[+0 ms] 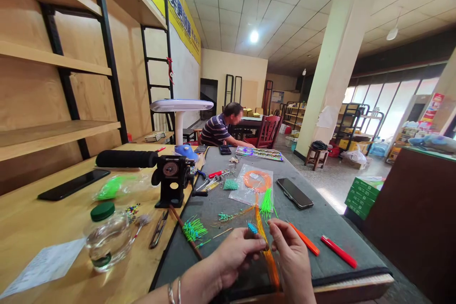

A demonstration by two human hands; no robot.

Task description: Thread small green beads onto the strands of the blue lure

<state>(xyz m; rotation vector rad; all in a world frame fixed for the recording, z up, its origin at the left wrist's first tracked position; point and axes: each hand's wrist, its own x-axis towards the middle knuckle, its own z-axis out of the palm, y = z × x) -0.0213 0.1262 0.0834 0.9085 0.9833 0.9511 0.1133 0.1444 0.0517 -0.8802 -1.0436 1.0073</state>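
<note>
A grey counter [320,237] stretches beyond the fingers, with orange strands [268,259] hanging just below them. The left hand [235,259] pinches a small blue tuft [252,228]; the right hand [290,259] closes narrowly beside it. This close work calls for steady fingertips.

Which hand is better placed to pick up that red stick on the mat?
Probably the right hand: it is nearer the red stick, while the left hand is farther off, at the blue beads.

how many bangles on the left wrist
2: one silver bangle and a second silver bangle beside it, both behind the left hand. More may be hidden on the wrist's far side.
</note>
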